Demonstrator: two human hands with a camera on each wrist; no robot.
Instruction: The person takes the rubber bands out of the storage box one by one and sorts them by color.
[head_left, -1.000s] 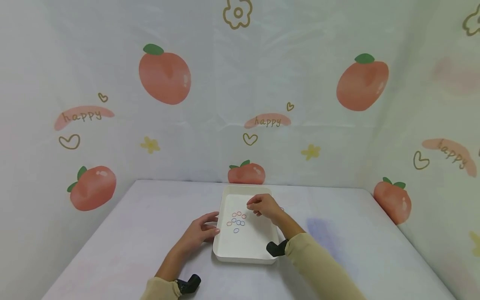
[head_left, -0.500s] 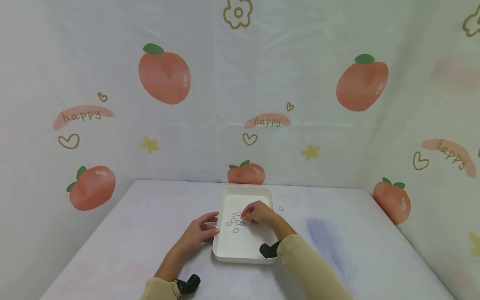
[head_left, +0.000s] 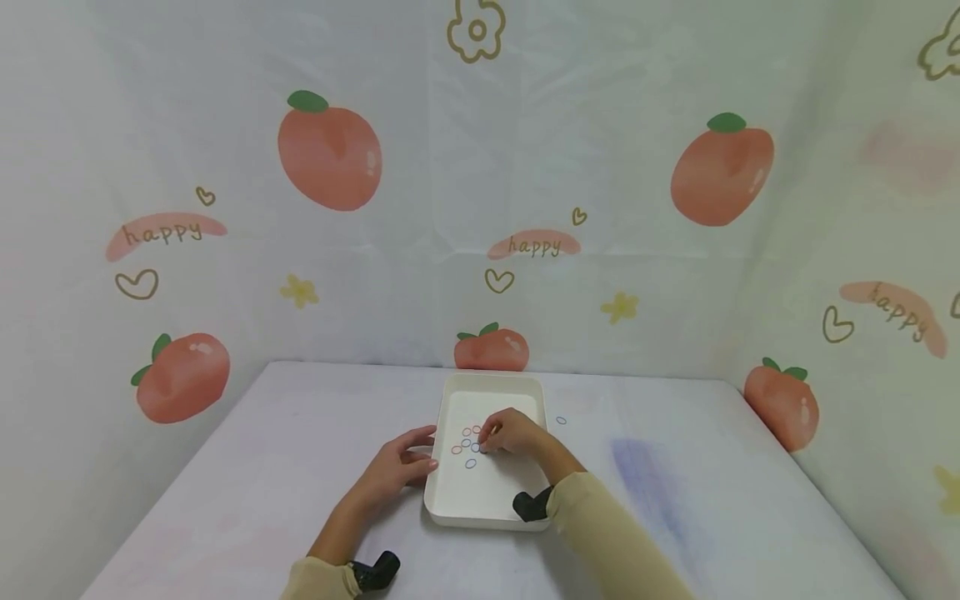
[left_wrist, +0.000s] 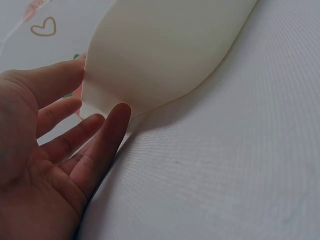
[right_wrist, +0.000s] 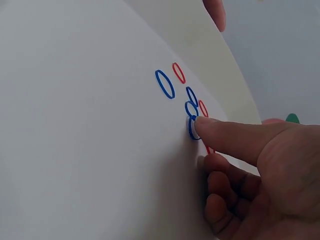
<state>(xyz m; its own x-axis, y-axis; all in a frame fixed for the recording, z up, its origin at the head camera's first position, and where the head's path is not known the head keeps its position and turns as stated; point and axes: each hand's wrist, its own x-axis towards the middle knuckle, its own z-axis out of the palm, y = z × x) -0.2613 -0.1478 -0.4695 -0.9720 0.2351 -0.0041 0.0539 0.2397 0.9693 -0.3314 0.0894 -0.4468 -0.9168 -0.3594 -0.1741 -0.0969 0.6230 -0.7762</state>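
Observation:
In the head view a shallow white tray [head_left: 480,512] stands on the table with several small red and blue rubber bands in it. My right hand [head_left: 513,435] reaches over the tray's right side, fingers curled downward. In the right wrist view its thumb is on a small blue rubber band [right_wrist: 192,128], with the curled fingers just below. A red rubber band [right_wrist: 178,73] and another blue rubber band [right_wrist: 164,84] lie farther up. My left hand [head_left: 401,461] touches the tray's left wall, fingers and thumb spread nearly straight.
One loose blue rubber band [head_left: 561,421] lies on the white table cover [head_left: 300,450], right of the tray. A white curtain [head_left: 420,167] printed with fruit encloses the table at the back and sides. Dark wrist cameras [head_left: 532,504] sit on both wrists.
My right hand has come from above the tray's upper right, down and toward the person, to the blue rubber bands. My left hand has stayed at the tray's side.

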